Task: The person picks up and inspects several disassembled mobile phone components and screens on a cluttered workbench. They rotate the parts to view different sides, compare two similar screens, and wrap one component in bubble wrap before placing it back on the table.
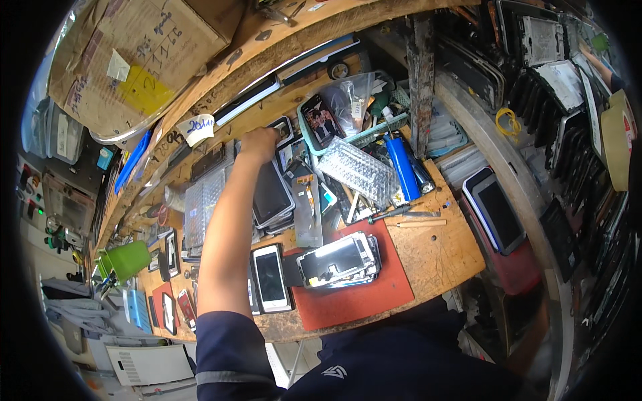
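1. A small dark phone part point(283, 128) sits at the far edge of the wooden workbench point(435, 254), against the low back shelf, where the person's left hand point(259, 142) meets it.
2. The left hand's fingers are curled narrow over the near side of the part; whether they grip it or only touch it cannot be told from this angle.
3. The left forearm runs from the near edge of the bench straight up to the far edge, its dark sleeve point(227, 354) at the lower rim of the view.
4. The right hand is out of sight, so its fingers cannot be described.
5. Just right of the hand, a teal tray point(374, 130) holds a phone with a lit picture on its screen point(321, 120) and a clear plastic bag point(351, 93).
6. Below the hand lies a stack of dark tablets point(271, 197), and nearer the right edge a blue cylinder point(401, 166) lies beside a clear blister tray point(358, 170).
7. On the red mat point(374, 287) at the near edge rests a pile of phone screens point(340, 259); a white phone point(271, 277) lies just left of it.
8. A green cup point(127, 259) stands tilted at the bench's left end.
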{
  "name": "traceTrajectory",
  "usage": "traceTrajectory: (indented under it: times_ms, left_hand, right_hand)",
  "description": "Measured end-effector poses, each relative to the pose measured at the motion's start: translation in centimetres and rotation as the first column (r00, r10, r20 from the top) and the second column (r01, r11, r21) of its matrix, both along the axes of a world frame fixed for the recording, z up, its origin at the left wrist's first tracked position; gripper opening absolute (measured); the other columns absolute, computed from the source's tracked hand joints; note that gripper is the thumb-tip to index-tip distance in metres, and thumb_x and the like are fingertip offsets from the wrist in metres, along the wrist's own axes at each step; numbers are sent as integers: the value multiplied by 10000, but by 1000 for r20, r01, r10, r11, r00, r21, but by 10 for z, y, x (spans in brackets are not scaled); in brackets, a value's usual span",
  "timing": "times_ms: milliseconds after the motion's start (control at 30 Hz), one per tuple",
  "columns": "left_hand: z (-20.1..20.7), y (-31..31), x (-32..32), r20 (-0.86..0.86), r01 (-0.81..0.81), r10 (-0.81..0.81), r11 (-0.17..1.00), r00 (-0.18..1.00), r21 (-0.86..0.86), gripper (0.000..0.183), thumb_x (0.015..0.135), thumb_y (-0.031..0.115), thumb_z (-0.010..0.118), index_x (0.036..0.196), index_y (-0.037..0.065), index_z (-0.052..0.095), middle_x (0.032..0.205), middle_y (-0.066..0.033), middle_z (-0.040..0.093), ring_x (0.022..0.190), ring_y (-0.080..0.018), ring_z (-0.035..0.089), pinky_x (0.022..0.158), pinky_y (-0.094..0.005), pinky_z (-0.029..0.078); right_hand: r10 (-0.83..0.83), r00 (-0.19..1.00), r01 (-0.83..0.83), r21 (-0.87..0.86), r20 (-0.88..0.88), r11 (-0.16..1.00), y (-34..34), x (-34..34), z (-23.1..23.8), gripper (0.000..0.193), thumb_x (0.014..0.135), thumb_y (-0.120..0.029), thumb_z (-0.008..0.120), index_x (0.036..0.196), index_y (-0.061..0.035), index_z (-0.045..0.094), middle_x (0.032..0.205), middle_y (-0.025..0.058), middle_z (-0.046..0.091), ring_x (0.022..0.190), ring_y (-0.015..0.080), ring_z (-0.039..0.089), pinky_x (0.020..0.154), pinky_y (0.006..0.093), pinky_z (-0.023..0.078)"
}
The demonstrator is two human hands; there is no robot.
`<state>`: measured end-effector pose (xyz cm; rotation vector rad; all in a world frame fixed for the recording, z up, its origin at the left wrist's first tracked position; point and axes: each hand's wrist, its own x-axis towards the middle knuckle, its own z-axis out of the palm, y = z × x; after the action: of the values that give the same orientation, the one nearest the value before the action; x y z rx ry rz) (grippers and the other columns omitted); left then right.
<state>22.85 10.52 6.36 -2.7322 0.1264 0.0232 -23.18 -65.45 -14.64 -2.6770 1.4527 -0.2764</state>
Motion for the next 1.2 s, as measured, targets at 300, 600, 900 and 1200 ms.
traceTrajectory:
  times_ms: [300, 600, 900, 1200]
  left_hand:
    - [27, -21, -31, 40, 15, -10, 990, 999, -138, 156, 892, 237, 691, 1012, 146, 732, 1011, -133, 744, 997, -339, 702, 844, -452, 540]
    - [34, -74, -215, 132, -173, 325, 755, 936, -633, 255, 964, 279, 633, 955, 30, 686, 847, -197, 721, 799, -394, 703, 718, -471, 535]
    - [-41, -60, -242, -102, -175, 296, 232, 950, -957, 204, 936, 107, 682, 1070, -6, 579, 830, -144, 714, 771, -208, 678, 703, -347, 512]
    - [-56, -73, -239, -135, -170, 252, 123, 958, -978, 171, 933, 84, 693, 993, 30, 543, 785, -64, 642, 706, -149, 599, 665, -304, 482]
  right_hand:
    - [64, 950, 8, -226, 307, 974, 21, 9, 29, 160, 945, -90, 635, 1071, 8, 627, 920, 129, 607, 799, 242, 616, 685, 336, 483]
    - [546, 475, -535, -266, 690, 801, 190, 109, 115, 95, 939, -43, 646, 1017, 12, 647, 847, 113, 612, 730, 219, 621, 632, 311, 484]
    - [633, -151, -959, -267, 759, 91, 359, 201, 192, 132, 818, 62, 677, 936, 10, 648, 769, 121, 621, 618, 247, 637, 554, 325, 501]
    - [652, -143, -989, -80, 745, -125, 415, 228, 195, 60, 849, -14, 689, 861, -34, 634, 755, 105, 640, 629, 268, 663, 553, 362, 500]
